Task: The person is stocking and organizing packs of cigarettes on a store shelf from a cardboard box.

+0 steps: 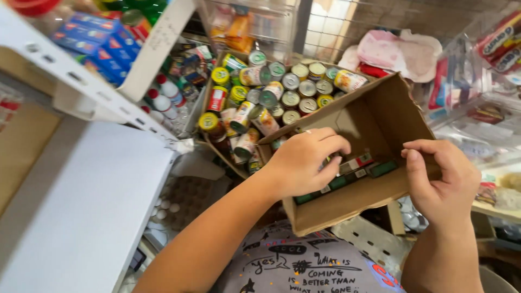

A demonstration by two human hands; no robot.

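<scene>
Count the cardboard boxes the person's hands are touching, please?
1. The open cardboard box is tilted, gripped by the right hand at its edge; the left hand reaches inside. Others may be hidden.

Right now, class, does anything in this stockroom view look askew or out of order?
Yes. The cardboard box is tipped on its side, held by the right hand, while the left hand reaches inside. Behind it, the cans lie jumbled, some upright, others on their sides.
</scene>
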